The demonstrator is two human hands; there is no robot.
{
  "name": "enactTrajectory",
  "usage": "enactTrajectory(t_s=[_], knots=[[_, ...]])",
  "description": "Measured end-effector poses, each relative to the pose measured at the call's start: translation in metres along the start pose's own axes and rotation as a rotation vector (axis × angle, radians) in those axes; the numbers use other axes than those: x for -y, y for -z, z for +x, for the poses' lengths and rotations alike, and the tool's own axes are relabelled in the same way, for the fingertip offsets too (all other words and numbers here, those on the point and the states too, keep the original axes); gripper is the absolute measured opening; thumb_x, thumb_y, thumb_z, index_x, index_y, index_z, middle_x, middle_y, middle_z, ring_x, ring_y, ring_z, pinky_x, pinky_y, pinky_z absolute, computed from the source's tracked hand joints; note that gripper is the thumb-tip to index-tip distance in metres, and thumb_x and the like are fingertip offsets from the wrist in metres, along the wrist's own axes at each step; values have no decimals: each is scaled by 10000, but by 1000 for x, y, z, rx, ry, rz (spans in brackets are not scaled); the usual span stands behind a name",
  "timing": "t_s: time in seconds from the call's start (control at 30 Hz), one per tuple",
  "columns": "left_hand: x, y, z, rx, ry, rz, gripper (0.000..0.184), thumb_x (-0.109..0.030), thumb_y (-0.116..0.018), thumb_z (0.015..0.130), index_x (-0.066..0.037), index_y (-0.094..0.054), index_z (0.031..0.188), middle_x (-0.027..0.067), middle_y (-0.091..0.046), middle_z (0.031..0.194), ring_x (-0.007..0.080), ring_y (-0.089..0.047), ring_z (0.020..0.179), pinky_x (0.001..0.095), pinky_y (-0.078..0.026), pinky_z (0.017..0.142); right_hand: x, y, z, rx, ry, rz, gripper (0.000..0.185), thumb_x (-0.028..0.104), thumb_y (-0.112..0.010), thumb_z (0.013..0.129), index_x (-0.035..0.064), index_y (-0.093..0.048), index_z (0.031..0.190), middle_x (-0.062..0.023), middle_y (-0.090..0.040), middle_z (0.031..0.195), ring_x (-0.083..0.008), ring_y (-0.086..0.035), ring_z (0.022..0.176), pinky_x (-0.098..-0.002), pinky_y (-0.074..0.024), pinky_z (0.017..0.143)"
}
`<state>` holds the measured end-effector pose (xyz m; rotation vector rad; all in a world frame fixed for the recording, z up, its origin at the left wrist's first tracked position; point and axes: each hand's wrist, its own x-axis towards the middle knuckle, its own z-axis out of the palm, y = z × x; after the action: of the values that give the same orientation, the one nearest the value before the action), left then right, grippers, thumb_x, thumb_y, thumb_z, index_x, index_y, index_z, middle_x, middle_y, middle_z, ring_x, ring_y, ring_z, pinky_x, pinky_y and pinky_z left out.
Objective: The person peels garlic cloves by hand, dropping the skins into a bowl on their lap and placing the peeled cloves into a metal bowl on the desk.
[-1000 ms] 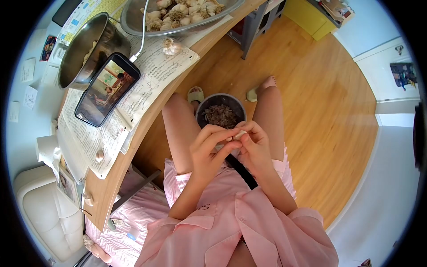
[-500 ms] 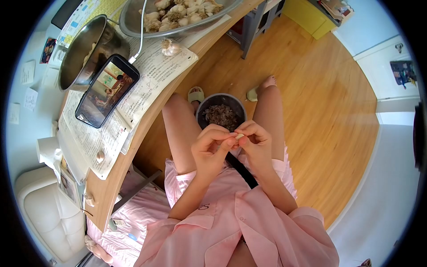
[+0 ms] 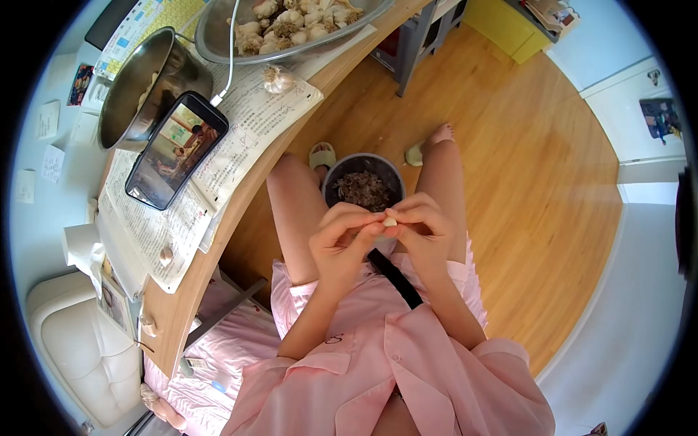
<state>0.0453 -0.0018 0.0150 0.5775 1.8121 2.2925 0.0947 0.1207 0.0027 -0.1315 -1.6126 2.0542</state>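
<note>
Between the fingertips of both hands is a small pale garlic clove [image 3: 390, 221]. My left hand [image 3: 345, 236] pinches its left side with thumb and fingers. On the other side, my right hand [image 3: 420, 229] grips it the same way. Directly beyond the hands, a bucket [image 3: 401, 178] stands on the floor between my legs, with garlic skins [image 3: 363, 190] inside. Garlic bulbs [image 3: 291, 25] fill a metal basin [image 3: 211, 47] on the desk to the left. A steel pot [image 3: 120, 109] beside it holds some pale pieces, mostly hidden by its wall.
A phone [image 3: 177, 152] on a white cable leans against the pot, playing a video. Printed sheets [image 3: 254, 123] cover the desk [image 3: 240, 211]; a single garlic bulb [image 3: 278, 78] and a loose clove [image 3: 166, 256] lie on them. A yellow box [image 3: 502, 29] stands at the far wall.
The fingers have shifted slightly around the clove, and more of its pale surface shows. Both hands stay at about the same place over the lap.
</note>
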Motion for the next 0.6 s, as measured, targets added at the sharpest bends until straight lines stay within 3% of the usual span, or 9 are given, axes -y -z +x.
enactTrajectory(t_s=[0.2, 0.3, 0.43, 0.6], knots=[[-17, 12, 5, 120, -180, 326, 157, 56, -667, 739, 24, -662, 893, 101, -632, 822, 145, -608, 743, 215, -476, 628, 30, 0, 6, 81, -65, -153, 194, -87, -703, 678, -42, -674, 864, -115, -609, 846, -167, -630, 718, -235, -533, 626], [-26, 14, 8, 147, -198, 369, 164, 39, -703, 685, 16, -672, 844, 103, -657, 767, 160, -621, 671, 232, -473, 584, 36, 0, 9, 143, -44, -155, 180, -74, -692, 696, -38, -677, 872, -107, -611, 829, -169, -635, 712, -238, -535, 625], [-24, 20, 11, 255, -277, 403, 187, 64, -663, 730, 10, -671, 910, 96, -639, 802, 146, -614, 670, 213, -469, 552, 33, 7, 11, 227, 81, -331, 163, -50, -676, 722, -40, -675, 885, -105, -610, 826, -168, -643, 703, -228, -535, 631], [-22, 22, 9, 273, -211, 339, 186, 65, -666, 725, 4, -676, 901, 88, -634, 785, 137, -610, 659, 207, -460, 551, 41, 5, 13, 247, 11, -297, 174, -41, -673, 727, -40, -673, 901, -108, -609, 826, -163, -647, 706, -220, -530, 623]])
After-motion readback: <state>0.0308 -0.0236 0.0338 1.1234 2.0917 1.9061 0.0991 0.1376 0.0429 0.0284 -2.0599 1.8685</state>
